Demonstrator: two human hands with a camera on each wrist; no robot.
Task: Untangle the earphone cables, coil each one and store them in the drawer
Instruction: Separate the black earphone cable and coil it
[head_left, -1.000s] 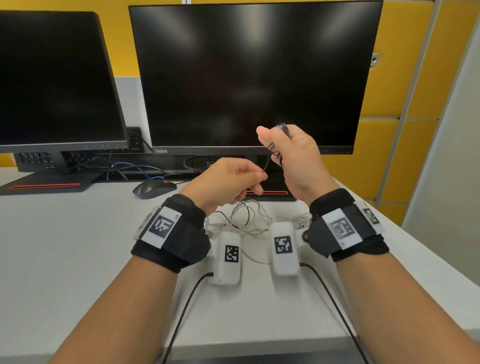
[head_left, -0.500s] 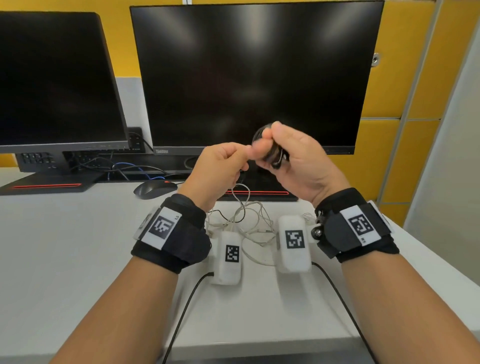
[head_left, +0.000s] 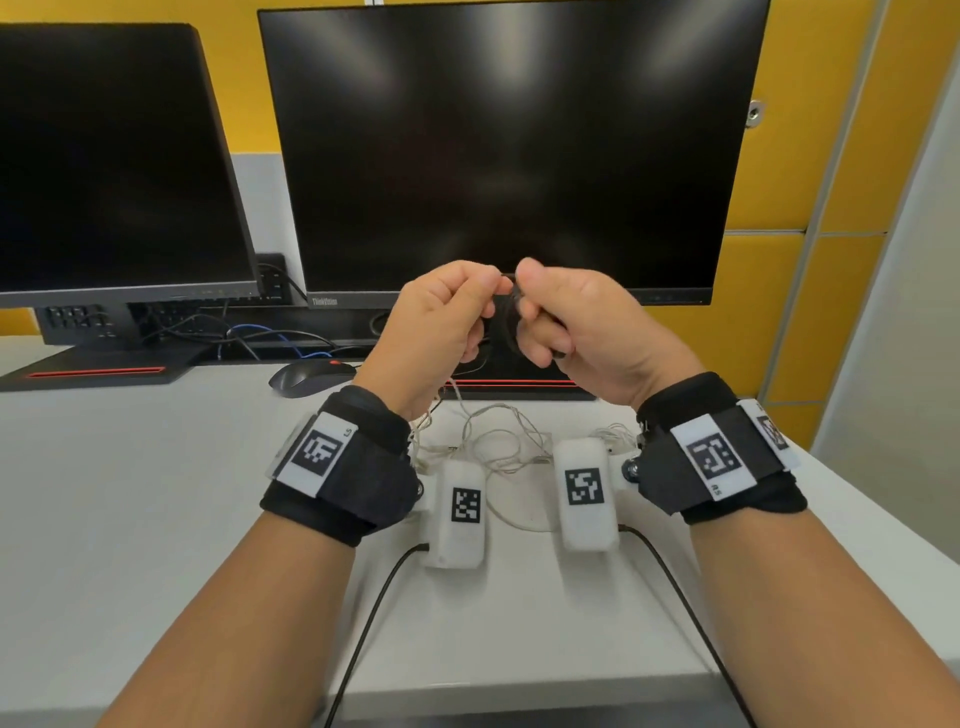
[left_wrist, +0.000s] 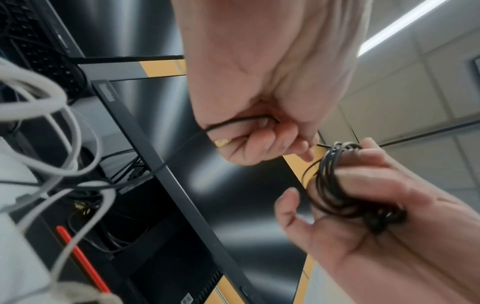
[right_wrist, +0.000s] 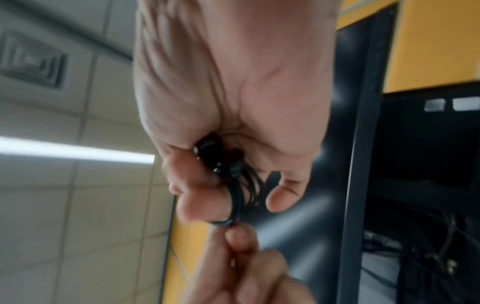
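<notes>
Left hand (head_left: 441, 317) raised before the monitor (head_left: 509, 150), fingers curled pinching the black earphone cable (left_wrist: 335, 185), its coil looped round the right hand's (head_left: 582, 322) curled fingers (right_wrist: 197, 205); white earphone cable (head_left: 498, 441) tangled on the desk (head_left: 130, 493) below.

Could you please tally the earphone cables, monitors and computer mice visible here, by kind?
Black earphone cable, coiled on the right hand, its free end pinched by the left hand: 1
White earphone cable, loose on the desk: 1
Monitors: 2
Mouse: 1
Total: 5
</notes>
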